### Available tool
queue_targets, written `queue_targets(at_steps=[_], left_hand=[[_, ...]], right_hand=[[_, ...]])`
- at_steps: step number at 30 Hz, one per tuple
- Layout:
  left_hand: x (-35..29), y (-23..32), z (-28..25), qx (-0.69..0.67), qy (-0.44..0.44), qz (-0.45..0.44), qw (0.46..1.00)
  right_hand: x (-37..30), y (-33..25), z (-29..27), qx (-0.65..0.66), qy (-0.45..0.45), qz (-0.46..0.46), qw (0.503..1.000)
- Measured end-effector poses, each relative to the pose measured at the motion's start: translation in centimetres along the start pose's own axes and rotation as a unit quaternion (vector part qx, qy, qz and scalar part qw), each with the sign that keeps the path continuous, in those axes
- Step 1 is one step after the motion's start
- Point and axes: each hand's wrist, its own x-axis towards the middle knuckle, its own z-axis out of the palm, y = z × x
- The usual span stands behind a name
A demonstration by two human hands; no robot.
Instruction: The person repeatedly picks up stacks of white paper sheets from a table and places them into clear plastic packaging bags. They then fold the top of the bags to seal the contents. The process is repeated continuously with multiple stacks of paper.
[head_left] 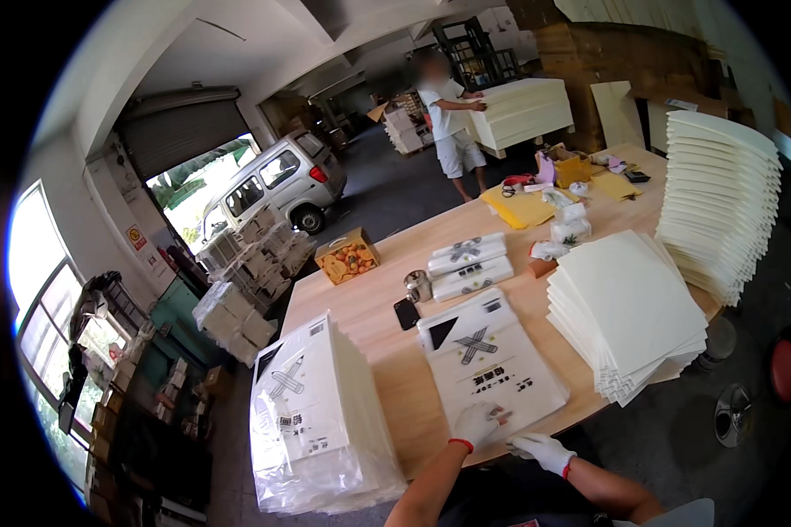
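A flat pile of printed clear plastic bags (501, 356) lies on the table in front of me, black and white with a pencil design. My left hand (477, 423), in a white glove with a red cuff, rests on its near end, fingers stretched toward the right. Just right of it, at the table's front edge, my right hand (543, 452) is gloved the same way, fingers extended and pointing left beside the bags' near edge. To the left stands a tall stack of bagged white boards (316, 408). On the right is a fanned stack of bare white boards (628, 299).
A taller board stack (716, 202) rises at the right edge. Behind the bags are a phone (406, 314), a metal pot (417, 285), bag rolls (470, 265) and a fruit carton (348, 256). Beyond the table, a person (453, 114) stands at a pallet stack (523, 114).
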Motion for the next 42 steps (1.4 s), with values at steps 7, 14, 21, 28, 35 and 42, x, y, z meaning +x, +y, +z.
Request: queue_targets(at_steps=[7, 14, 21, 28, 35, 42], left_hand=[[0.1, -1.4, 1.9, 0.051, 0.011, -0.032, 0.998], [2.3, -4.1, 1.3, -0.072, 0.038, -0.078, 0.994], [3.6, -1.9, -0.6, -0.233, 0.147, -0.087, 0.957], [7.0, 0.8, -7.5, -0.777, 0.099, -0.008, 0.622], [2.2, 7.9, -7.4, -0.401, 0.086, 0.007, 0.912], [-7.6, 17.3, -6.7, -0.178, -0.017, 0.244, 0.953]], right_hand=[[-1.4, 0.9, 0.1, -0.140, -0.021, -0.009, 0.990], [-0.5, 0.0, -0.3, 0.029, 0.018, 0.116, 0.993], [11.4, -3.8, 0.2, -0.211, 0.113, -0.102, 0.966], [3.3, -2.0, -7.9, -0.504, 0.212, -0.069, 0.835], [2.4, -7.8, 1.8, -0.313, 0.262, -0.328, 0.852], [6.0, -4.2, 1.3, -0.548, 0.145, -0.126, 0.814]])
